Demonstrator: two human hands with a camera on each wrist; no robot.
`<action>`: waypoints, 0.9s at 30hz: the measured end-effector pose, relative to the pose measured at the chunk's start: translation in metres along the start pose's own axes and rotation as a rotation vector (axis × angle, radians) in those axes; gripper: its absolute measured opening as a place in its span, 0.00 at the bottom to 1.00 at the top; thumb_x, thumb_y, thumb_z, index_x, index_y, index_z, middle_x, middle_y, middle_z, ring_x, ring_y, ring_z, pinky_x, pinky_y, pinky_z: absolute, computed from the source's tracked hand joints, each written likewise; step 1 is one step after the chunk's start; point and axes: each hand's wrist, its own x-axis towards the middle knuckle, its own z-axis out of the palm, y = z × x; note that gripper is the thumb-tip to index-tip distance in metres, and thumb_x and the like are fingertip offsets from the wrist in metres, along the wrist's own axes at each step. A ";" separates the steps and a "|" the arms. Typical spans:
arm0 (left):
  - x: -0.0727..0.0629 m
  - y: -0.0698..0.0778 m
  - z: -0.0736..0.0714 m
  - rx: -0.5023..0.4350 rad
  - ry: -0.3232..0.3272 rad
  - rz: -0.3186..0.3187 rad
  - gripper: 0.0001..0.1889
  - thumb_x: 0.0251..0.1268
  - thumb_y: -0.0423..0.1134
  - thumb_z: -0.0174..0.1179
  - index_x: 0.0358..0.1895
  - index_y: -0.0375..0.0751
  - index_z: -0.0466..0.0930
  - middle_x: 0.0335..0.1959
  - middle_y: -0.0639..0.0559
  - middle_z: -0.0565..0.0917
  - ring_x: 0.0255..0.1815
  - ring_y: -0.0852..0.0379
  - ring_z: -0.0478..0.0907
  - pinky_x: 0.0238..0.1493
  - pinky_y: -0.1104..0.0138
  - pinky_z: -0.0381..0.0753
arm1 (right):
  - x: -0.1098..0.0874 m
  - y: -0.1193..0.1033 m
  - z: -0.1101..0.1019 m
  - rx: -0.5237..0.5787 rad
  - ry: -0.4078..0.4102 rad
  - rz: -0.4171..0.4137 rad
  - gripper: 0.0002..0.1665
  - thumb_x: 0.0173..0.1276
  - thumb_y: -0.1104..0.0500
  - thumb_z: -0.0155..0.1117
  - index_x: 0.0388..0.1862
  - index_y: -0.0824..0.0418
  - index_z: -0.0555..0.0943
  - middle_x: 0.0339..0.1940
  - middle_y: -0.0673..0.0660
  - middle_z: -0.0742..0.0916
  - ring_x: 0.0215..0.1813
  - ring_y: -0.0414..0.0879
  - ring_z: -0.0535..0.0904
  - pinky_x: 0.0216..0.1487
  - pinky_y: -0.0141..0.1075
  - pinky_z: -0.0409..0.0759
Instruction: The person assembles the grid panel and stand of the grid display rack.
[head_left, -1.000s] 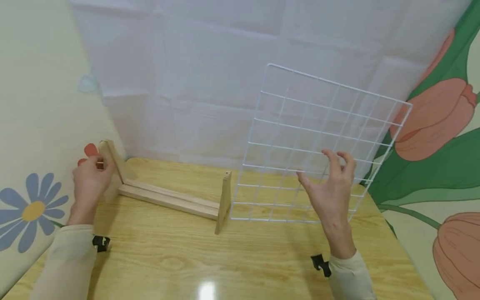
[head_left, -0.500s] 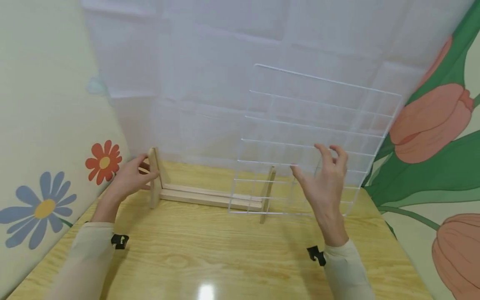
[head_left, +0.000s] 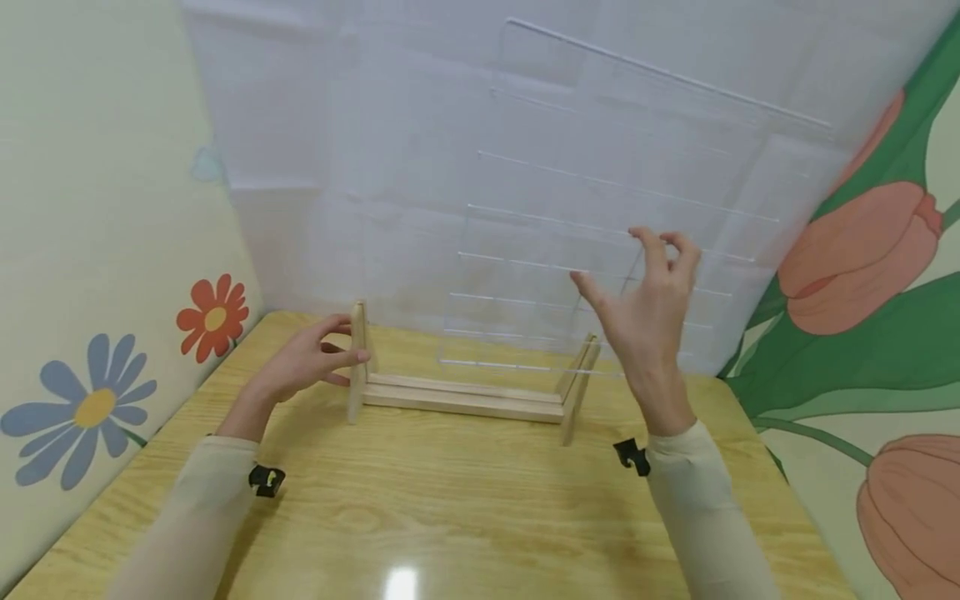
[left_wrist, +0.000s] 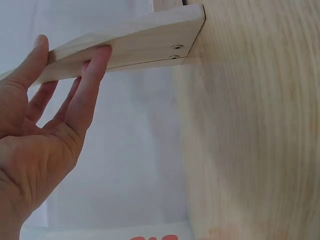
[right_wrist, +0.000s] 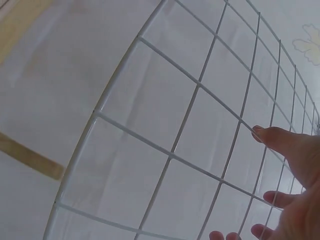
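Observation:
A pale wooden stand rests on the table, a long grooved rail joining two upright end boards. My left hand pinches its left end board, thumb on one side and fingers on the other; two screw heads show low on that board in the left wrist view. Behind and above the stand, my right hand holds a white wire grid panel upright and raised, thumb and fingertips at its wires. In the head view the panel's lower edge overlaps the space above the rail, and its wires are partly blurred.
The wood-grain table runs up to a white cloth hanging at the back. Flower-printed walls flank it, the right wall close to the panel's right side. Each wrist wears a small black mount.
My left hand has drawn the stand to the right, in front of the panel. My right hand has lifted the wire grid panel higher and its lower edge has left the table.

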 end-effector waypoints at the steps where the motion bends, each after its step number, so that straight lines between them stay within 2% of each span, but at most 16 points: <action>1: 0.001 0.000 0.002 -0.002 -0.004 0.004 0.43 0.69 0.44 0.69 0.79 0.38 0.53 0.73 0.33 0.61 0.59 0.30 0.73 0.42 0.48 0.88 | 0.004 -0.003 0.000 0.003 0.000 -0.004 0.45 0.52 0.41 0.84 0.64 0.59 0.78 0.61 0.64 0.68 0.54 0.58 0.66 0.50 0.46 0.72; 5: 0.004 -0.001 0.008 -0.008 -0.012 0.019 0.39 0.70 0.43 0.68 0.78 0.38 0.57 0.72 0.35 0.62 0.58 0.31 0.74 0.41 0.49 0.88 | 0.019 -0.016 0.005 0.033 0.007 -0.011 0.45 0.52 0.39 0.83 0.64 0.58 0.78 0.60 0.62 0.68 0.52 0.55 0.66 0.50 0.44 0.72; 11: 0.004 -0.006 0.007 0.001 0.002 0.030 0.37 0.69 0.43 0.69 0.75 0.40 0.61 0.72 0.36 0.64 0.58 0.31 0.75 0.40 0.50 0.88 | 0.030 -0.039 0.023 0.104 0.039 -0.009 0.44 0.50 0.37 0.84 0.61 0.56 0.79 0.57 0.57 0.67 0.49 0.49 0.64 0.49 0.40 0.71; 19: -0.002 -0.012 0.002 0.004 0.011 0.038 0.37 0.70 0.42 0.68 0.76 0.38 0.60 0.73 0.34 0.62 0.58 0.32 0.75 0.41 0.50 0.88 | 0.026 -0.066 0.055 0.149 0.016 0.005 0.43 0.51 0.38 0.84 0.60 0.56 0.77 0.58 0.58 0.66 0.48 0.51 0.66 0.46 0.41 0.72; 27: 0.003 -0.010 0.004 0.011 -0.004 0.061 0.37 0.70 0.42 0.68 0.75 0.37 0.60 0.72 0.34 0.64 0.57 0.32 0.76 0.41 0.51 0.88 | 0.023 -0.068 0.067 0.082 0.002 0.050 0.43 0.50 0.42 0.86 0.61 0.56 0.76 0.60 0.58 0.66 0.50 0.53 0.67 0.43 0.42 0.75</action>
